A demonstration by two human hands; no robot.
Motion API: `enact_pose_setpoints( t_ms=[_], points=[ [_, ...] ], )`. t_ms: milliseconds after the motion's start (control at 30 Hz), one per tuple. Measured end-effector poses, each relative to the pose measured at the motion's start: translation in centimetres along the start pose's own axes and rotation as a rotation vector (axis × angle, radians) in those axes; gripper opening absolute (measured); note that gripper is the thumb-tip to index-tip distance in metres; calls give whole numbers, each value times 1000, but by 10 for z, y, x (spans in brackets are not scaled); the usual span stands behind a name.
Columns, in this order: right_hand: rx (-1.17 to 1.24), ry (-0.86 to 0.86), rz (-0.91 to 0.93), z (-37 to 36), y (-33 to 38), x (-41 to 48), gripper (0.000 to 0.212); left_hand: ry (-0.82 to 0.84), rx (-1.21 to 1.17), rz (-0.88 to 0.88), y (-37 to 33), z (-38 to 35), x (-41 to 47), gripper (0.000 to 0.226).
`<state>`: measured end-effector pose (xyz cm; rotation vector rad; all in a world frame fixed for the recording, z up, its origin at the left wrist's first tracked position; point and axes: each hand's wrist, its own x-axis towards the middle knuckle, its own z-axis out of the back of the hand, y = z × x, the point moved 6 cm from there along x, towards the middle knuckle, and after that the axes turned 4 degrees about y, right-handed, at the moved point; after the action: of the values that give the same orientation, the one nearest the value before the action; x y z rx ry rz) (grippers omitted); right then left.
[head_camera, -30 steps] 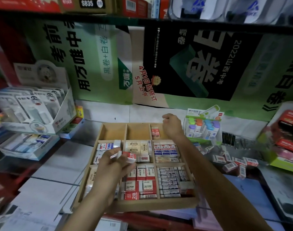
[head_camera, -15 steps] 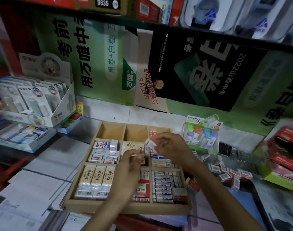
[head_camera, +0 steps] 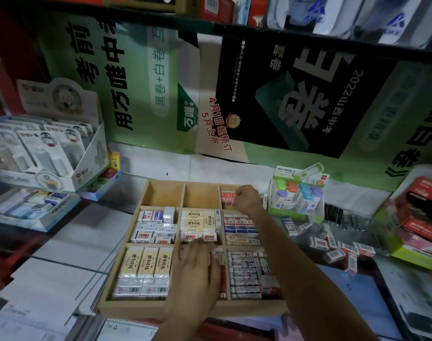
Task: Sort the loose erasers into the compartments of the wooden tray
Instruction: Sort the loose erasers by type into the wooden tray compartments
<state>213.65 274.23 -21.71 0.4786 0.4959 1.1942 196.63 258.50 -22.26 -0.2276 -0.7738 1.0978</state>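
Red erasers point(head_camera: 227, 196) sit beside the curled grip of the right hand point(head_camera: 246, 198), hold hidden; left hand point(head_camera: 195, 264) flat.

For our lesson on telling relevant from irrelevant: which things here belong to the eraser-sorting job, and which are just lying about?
Job: tray; loose erasers; left hand; right hand.
Lying about: posters; green box; red boxes; display box.

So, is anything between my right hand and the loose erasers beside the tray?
Nothing visible. The right hand is at the wooden tray's far right compartment; the loose erasers lie uncovered just right of the tray.
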Motion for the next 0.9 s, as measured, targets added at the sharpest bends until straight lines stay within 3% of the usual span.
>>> enact_pose_setpoints(
  t_ms=[167, 233, 367, 467, 567, 700, 800, 900],
  points=[
    [4, -15, 106, 8, 1, -12, 21, -24, -16, -1, 3, -1, 0, 26],
    [17, -111, 171, 19, 1, -23, 34, -35, -24, 4, 5, 0, -1, 29],
    [156, -297, 316, 53, -32, -75, 27, -49, -114, 19, 4, 7, -2, 38],
    [170, -428, 163, 91, -114, -105, 24, -120, -213, -40, -2, 15, -2, 32],
    [96, -445, -63, 133, -197, -117, 40, -188, -279, -131, -25, 15, -7, 27],
    [-251, -130, -33, 138, -242, -105, 77, -107, -342, -177, -61, -15, -14, 25],
    [-331, 74, -34, 127, -246, -102, 73, -24, -352, -208, -79, -36, -23, 24],
    [-417, 135, 17, 121, -242, -107, 80, 17, -343, -257, -86, -41, -31, 24]
  ],
)
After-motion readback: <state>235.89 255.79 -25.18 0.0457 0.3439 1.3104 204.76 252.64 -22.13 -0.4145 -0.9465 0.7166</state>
